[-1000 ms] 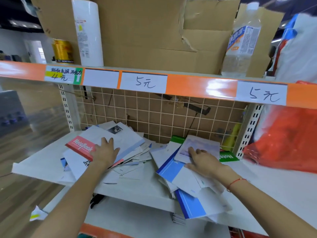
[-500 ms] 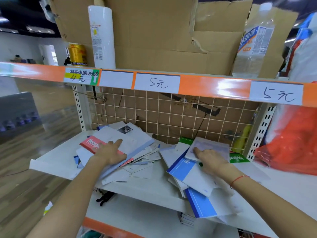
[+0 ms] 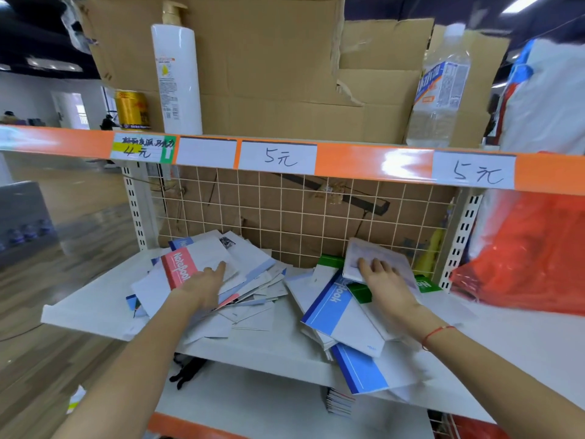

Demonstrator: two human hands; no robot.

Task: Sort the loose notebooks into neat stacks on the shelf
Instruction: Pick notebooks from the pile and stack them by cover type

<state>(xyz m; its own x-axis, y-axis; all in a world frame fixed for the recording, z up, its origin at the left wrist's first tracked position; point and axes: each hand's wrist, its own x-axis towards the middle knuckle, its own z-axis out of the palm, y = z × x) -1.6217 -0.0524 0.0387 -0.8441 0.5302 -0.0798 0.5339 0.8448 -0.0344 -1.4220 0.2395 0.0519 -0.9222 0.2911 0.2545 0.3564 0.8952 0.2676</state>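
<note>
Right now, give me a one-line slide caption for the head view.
Both hands, left and right, rest on two messy piles of notebooks on the white shelf.

White metal shelf (image 3: pixel 95 305) carries two loose heaps: red-banded notebook (image 3: pixel 181 268) atop the left heap w/ left hand (image 3: pixel 205 288) on it, blue-banded notebook (image 3: pixel 335 307) in the right heap, right hand (image 3: pixel 384 280) on a pale notebook (image 3: pixel 380 258) behind it. Wire grid panel (image 3: pixel 300 223) stands at the back. Upper shelf, L to R: gold can (image 3: pixel 131 109), white pump bottle (image 3: pixel 177 80), torn cardboard box (image 3: pixel 269 74) behind, clear water bottle (image 3: pixel 438 90).
</note>
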